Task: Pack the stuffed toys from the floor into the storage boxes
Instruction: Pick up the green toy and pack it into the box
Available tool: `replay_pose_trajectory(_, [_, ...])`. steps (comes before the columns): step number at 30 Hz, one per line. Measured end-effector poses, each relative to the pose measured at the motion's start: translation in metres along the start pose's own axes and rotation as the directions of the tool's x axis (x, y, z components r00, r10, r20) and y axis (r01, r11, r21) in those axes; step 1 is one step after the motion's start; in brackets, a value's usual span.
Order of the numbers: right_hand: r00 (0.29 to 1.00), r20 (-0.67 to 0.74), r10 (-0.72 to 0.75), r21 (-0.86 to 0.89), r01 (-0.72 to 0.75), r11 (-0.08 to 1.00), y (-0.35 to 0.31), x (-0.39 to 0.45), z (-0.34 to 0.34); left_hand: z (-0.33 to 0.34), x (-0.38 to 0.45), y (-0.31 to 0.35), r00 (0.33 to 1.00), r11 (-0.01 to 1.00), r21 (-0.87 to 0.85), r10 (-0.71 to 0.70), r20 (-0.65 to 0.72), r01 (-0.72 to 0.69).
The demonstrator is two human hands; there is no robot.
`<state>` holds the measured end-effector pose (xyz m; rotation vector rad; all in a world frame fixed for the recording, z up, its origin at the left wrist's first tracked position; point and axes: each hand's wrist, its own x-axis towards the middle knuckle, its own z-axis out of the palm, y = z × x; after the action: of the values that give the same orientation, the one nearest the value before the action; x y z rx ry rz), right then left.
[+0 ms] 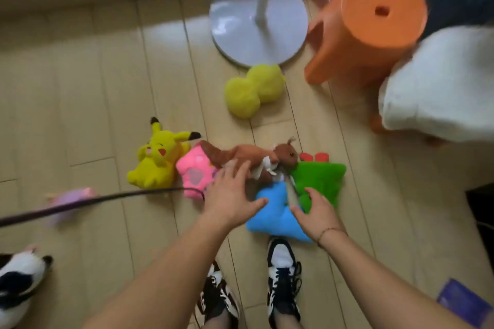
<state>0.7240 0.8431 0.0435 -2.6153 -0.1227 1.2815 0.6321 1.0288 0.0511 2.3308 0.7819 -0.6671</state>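
Head view: both hands reach down with fingers spread and holding nothing. The left hand (pixel 230 195) hovers over the brown squirrel toy (pixel 251 156) and pink paw plush (pixel 193 173); the right hand (pixel 316 208) over the blue plush (pixel 275 211) and green plush (pixel 320 176). All lie on the wooden floor (pixel 80 115) beside a yellow Pikachu (pixel 157 157).

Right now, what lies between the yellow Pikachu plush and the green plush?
In the head view, the pink paw plush and the brown squirrel plush lie between the yellow Pikachu plush and the green plush.
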Motion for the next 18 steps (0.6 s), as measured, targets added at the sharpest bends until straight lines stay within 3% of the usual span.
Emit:
replay_pose_trajectory(5, [0.954,-0.123,0.272,0.106,-0.260,0.960,0.064,0.097,0.041,0.064,0.090,-0.009,0.997,0.987,0.160,0.012,-0.074,0.000])
replay_pose_trajectory(8, [0.928,-0.091,0.361,0.070,-0.355,0.932,0.097,0.147,0.061,0.091,0.119,-0.010,0.973,0.959,0.279,0.117,-0.198,-0.059])
replay_pose_trajectory(12, [0.929,-0.113,0.352,0.080,-0.344,0.936,0.116,0.176,0.083,0.117,0.124,0.003,0.898,0.875,0.439,0.344,-0.274,-0.201])
replay_pose_trajectory(16, [0.933,-0.250,0.259,0.113,-0.238,0.965,0.117,0.152,0.059,0.127,0.111,0.034,0.892,0.830,0.471,0.418,-0.173,-0.298])
replay_pose_trajectory(18, [0.946,-0.253,0.201,0.088,-0.185,0.979,0.109,0.126,0.027,0.122,0.099,0.056,0.886,0.773,0.515,0.461,-0.056,-0.370])
